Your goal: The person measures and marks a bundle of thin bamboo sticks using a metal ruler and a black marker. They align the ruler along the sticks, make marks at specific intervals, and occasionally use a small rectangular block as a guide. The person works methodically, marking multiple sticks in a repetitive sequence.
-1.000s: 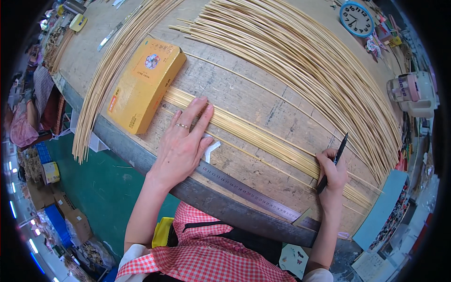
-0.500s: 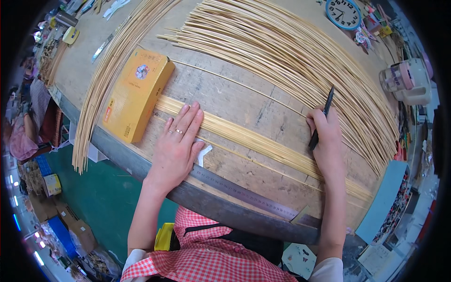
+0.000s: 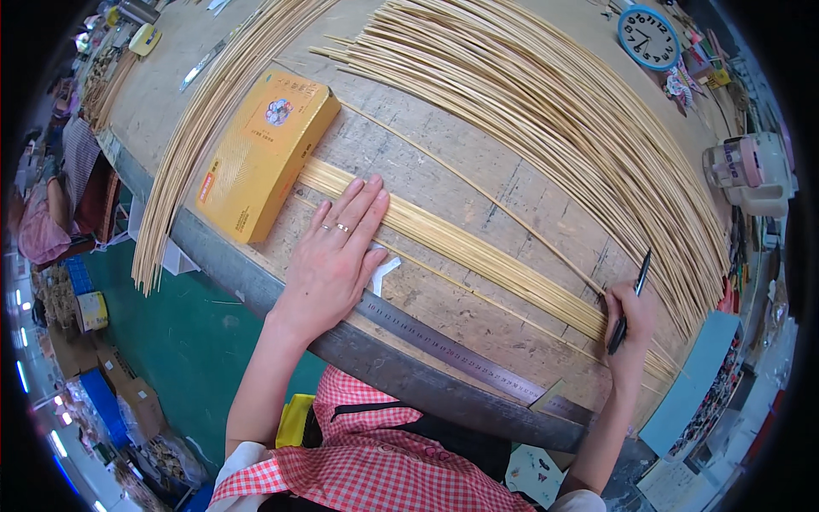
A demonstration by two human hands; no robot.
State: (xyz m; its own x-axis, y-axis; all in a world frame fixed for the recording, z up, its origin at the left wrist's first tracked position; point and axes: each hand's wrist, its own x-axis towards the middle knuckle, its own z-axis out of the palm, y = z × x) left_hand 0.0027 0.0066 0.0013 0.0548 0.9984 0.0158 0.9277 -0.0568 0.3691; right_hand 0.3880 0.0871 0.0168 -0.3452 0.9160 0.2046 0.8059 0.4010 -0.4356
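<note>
The flat row of thin bamboo strips (image 3: 478, 252) is lying across the wooden workbench (image 3: 478, 162), one end butting against the yellow box (image 3: 260, 154). The left hand (image 3: 337, 252) is pressing down on the strips, palm flat, fingers spread, gripping nothing. The right hand (image 3: 627, 316) is clenching a black pen (image 3: 629, 300) at the strips' far end. A long steel ruler (image 3: 452, 346) is running along the bench edge, and a big fan of loose strips (image 3: 554, 102) is spreading beyond, near a blue clock (image 3: 648, 38).
</note>
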